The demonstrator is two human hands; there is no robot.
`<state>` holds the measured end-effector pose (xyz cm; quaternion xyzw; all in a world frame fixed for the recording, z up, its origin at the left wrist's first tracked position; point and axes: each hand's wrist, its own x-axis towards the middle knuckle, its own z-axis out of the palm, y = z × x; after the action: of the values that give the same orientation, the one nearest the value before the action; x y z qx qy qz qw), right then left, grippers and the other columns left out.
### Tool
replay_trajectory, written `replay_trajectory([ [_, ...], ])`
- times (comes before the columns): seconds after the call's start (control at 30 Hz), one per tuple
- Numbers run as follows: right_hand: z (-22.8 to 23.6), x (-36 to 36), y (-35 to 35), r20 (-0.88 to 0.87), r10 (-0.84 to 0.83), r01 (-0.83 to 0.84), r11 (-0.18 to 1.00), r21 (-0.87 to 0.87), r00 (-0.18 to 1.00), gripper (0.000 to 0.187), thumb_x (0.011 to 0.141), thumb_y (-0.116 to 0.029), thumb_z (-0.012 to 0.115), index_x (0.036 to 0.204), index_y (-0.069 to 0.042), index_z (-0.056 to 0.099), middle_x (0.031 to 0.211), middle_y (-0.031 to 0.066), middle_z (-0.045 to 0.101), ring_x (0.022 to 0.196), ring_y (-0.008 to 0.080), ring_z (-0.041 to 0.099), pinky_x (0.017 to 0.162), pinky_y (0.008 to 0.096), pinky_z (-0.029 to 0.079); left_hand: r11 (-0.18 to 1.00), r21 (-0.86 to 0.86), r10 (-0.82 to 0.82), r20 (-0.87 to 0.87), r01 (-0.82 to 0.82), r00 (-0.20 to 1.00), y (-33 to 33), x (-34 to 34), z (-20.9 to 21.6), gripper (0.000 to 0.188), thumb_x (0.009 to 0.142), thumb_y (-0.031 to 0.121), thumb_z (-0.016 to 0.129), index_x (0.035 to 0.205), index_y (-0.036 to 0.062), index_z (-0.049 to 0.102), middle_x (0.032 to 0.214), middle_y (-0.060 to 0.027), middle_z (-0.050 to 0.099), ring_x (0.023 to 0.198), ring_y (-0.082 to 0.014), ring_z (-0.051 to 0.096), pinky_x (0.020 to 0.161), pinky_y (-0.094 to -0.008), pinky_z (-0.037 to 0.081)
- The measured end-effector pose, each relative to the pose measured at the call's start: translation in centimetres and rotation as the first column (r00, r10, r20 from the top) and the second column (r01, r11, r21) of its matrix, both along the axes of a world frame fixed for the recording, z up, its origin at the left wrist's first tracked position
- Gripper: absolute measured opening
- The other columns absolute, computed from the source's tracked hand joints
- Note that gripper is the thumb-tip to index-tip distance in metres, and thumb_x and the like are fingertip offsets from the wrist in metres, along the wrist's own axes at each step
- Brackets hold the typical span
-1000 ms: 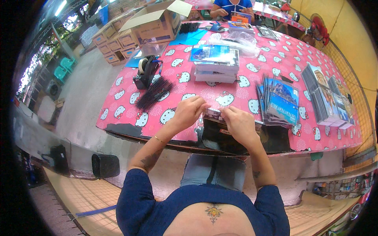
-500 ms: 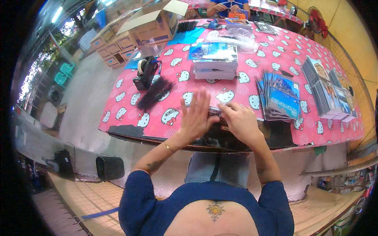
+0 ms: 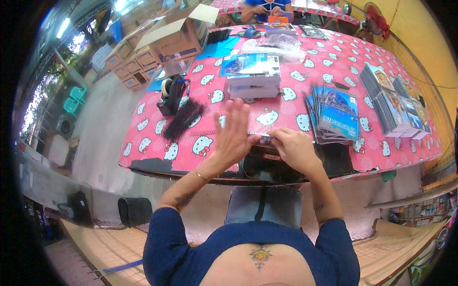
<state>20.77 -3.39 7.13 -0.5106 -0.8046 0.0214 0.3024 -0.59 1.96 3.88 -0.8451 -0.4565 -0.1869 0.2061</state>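
Note:
My left hand (image 3: 230,133) is held out flat with its fingers stretched, over a thin spiral binding coil (image 3: 203,133) that sticks out to its left. Close beside it, my right hand (image 3: 294,147) pinches the edge of a booklet (image 3: 264,140), mostly hidden behind the fingers. The coil lines up with that booklet edge; how far it runs into the holes cannot be seen. A loose bunch of black coils (image 3: 183,119) lies left of my left hand. Beyond both hands stands a stack of booklets (image 3: 253,81) with blue picture covers.
Fanned spiral-bound booklets (image 3: 338,114) lie to the right, with upright bound stacks (image 3: 389,107) farther right. A black tape dispenser (image 3: 171,97) stands left, near an open cardboard box (image 3: 174,40). A pink patterned cloth (image 3: 286,112) covers the table; another person (image 3: 267,9) works across it.
The view has shifted slightly. My left hand's fingers are more upright and spread, and more of the coil shows to its left. My right hand keeps its pinch on the booklet edge.

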Motion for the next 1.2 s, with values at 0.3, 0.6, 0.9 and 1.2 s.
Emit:
replay_trajectory([
  [0.3,-0.2,1.2,-1.3,0.052,-0.055,0.058,0.997,-0.060,0.997,0.021,0.086,-0.022,0.068,0.104,-0.011,0.071,0.087,0.0119,0.070,0.078,0.0324,0.068,0.068,0.0428,0.052,0.969,-0.053,-0.240,0.006,0.240,0.971,-0.6,-0.1,-2.0,0.086,0.095,0.062,0.042,0.149,-0.0036,0.032,0.160,-0.0223,0.023,0.151,-0.0393,0.013,0.118,-0.0615,0.002],
  [0.6,-0.4,1.5,-0.4,0.015,-0.017,0.018,0.997,-0.076,1.000,0.024,0.087,-0.024,0.067,0.108,-0.012,0.071,0.084,0.0152,0.070,0.077,0.0340,0.068,0.068,0.0450,0.052,0.915,-0.062,-0.402,-0.073,0.399,0.913,-3.3,0.2,-4.5,0.084,0.097,0.057,0.046,0.151,-0.0052,0.027,0.161,-0.0240,0.019,0.152,-0.0373,0.011,0.117,-0.0635,-0.001],
  [0.9,0.0,3.5,-2.5,-0.222,0.005,0.012,0.997,0.075,0.975,0.051,0.084,-0.018,0.075,0.128,-0.006,0.052,0.104,0.0146,0.070,0.095,0.0308,0.069,0.086,0.0415,0.052,0.826,-0.045,-0.563,-0.098,0.561,0.821,-5.7,-0.1,-5.6,0.083,0.095,0.055,0.049,0.151,-0.0023,0.029,0.158,-0.0221,0.028,0.150,-0.0343,0.021,0.119,-0.0592,0.004],
  [1.2,-4.4,4.1,-2.4,-0.746,-0.090,-0.100,0.973,-0.206,0.660,0.042,0.086,-0.003,0.071,0.123,-0.006,0.052,0.101,0.0142,0.069,0.096,0.0219,0.068,0.087,0.0343,0.052,0.940,-0.093,-0.332,-0.026,0.328,0.943,-1.9,3.8,-0.8,0.081,0.096,0.056,0.046,0.151,0.0001,0.031,0.161,-0.0195,0.025,0.152,-0.0342,0.013,0.118,-0.0610,0.005],
])
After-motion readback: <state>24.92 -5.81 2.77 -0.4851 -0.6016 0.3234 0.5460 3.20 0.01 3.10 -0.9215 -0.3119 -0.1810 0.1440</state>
